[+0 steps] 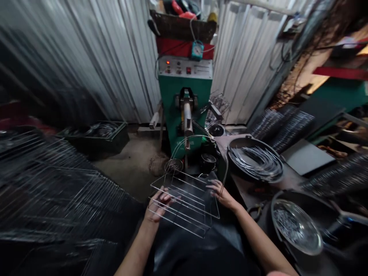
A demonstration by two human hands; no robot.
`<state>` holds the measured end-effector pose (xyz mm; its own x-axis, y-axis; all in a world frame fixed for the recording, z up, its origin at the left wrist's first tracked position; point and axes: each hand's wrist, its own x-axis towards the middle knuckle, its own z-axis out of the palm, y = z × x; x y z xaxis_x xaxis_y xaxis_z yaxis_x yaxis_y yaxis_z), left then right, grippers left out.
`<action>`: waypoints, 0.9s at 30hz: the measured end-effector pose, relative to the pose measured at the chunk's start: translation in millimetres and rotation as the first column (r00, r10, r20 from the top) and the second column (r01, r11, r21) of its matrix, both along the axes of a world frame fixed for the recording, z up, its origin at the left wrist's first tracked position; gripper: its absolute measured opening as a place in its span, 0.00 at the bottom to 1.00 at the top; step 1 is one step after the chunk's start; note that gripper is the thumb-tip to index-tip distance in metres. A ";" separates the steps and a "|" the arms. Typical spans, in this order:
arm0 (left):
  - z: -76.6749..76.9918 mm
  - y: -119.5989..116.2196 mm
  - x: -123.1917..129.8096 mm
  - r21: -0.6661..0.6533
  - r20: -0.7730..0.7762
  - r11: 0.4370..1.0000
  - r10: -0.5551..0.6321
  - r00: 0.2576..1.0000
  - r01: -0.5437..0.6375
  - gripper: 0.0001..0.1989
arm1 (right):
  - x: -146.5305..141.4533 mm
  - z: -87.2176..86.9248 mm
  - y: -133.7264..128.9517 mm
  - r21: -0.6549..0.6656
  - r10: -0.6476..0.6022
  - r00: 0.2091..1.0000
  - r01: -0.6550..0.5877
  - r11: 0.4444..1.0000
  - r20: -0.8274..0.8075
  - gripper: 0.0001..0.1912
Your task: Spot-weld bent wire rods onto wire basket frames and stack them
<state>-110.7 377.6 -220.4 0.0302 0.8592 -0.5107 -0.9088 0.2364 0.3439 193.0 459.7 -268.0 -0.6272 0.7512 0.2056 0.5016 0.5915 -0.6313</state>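
A wire rack (184, 203) of thin parallel rods is held over my lap, tilted, with a curved wire hoop (227, 161) rising at its far side. My left hand (159, 204) grips the rack's left side, its fingers curled among the rods. At the right, my right hand (220, 191) has its fingers around the rack's edge, close to the lower end of the hoop. Beyond the rack stands a green machine (169, 92) with a control panel and a projecting metal arm (187, 117); the hoop's top passes in front of that arm's lower end.
Stacked wire racks (94, 188) fill the left. A green bin (115, 143) sits behind them. To the right are a round pan (280, 161) of curved wires and a bowl (314, 245) of small metal pieces. A corrugated wall (120, 57) closes off the back.
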 end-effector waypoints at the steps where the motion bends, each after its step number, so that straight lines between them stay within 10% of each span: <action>1: -2.3 -1.6 4.6 -0.029 0.015 0.999 -0.016 1.000 0.017 0.12 | 2.1 -1.8 -4.4 0.023 0.006 1.000 -0.006 1.000 -0.002 0.14; 8: -20.7 2.7 16.2 -0.279 0.036 0.960 0.019 0.999 -0.008 0.15 | 3.1 16.9 -49.1 0.233 0.019 0.997 -0.002 0.973 -0.071 0.16; 16: -42.7 2.0 14.4 -0.201 -0.148 0.968 -0.182 0.972 0.151 0.27 | -51.8 23.4 -54.1 0.171 -0.097 0.946 0.155 0.973 -0.309 0.17; 21: -31.2 -13.1 13.3 0.039 -0.780 0.999 0.045 0.624 -0.023 0.23 | -74.8 27.3 -30.2 0.036 -0.223 0.908 0.252 0.967 -0.354 0.17; 23: -20.7 -7.2 18.5 0.203 -0.863 0.978 0.161 0.478 0.038 0.26 | -83.1 29.0 -22.6 0.007 -0.234 0.902 0.254 0.967 -0.362 0.17; 27: -9.4 17.8 34.7 0.232 -0.894 0.966 0.167 0.416 0.111 0.29 | -93.1 29.4 -16.1 -0.039 -0.204 0.918 0.203 0.978 -0.340 0.18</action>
